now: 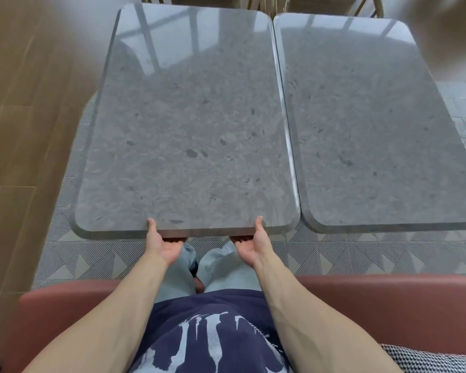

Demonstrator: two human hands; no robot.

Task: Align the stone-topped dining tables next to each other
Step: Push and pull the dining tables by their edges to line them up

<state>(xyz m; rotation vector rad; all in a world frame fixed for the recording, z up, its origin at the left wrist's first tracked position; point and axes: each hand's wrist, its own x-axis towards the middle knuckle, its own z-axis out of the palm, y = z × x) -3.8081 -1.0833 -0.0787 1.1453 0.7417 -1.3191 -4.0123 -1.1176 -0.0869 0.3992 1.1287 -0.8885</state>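
Two grey stone-topped tables stand side by side with their long edges touching or nearly so. The left table [189, 125] is directly in front of me; the right table [374, 130] lies beside it. The left table's far edge reaches further away than the right one's. My left hand [163, 244] grips the near edge of the left table, thumb on top and fingers curled underneath. My right hand [249, 244] grips the same edge further right in the same way.
A reddish-pink upholstered bench [388, 310] runs under and behind me, with a patterned cushion [428, 359] at the lower right. Patterned grey floor tiles [334, 254] lie under the tables, wood flooring [19, 130] to the left. Chair frames [369, 6] stand past the far edges.
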